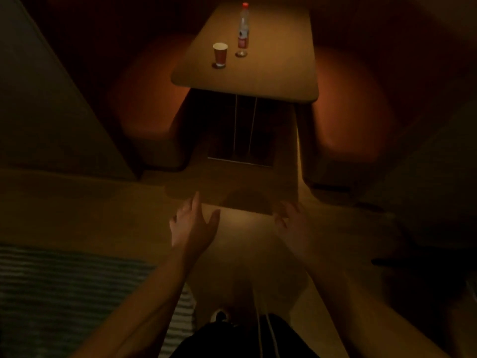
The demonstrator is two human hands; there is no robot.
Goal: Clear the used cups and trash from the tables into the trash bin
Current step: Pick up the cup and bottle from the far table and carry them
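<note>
Both hands empty, heading for the table at top centre.

Left hand (192,226) and right hand (293,228) low in mid-frame, each grip spread wide with nothing in it, likely readied for one item apiece. Paper cup (220,54) upright near the table (271,81) front edge, mouth up, long axis vertical. Just right of it, plastic bottle (243,29) upright too, red cap on top, long axis vertical. Orange seats (144,99) flanking both sides. No trash bin in sight.
</note>
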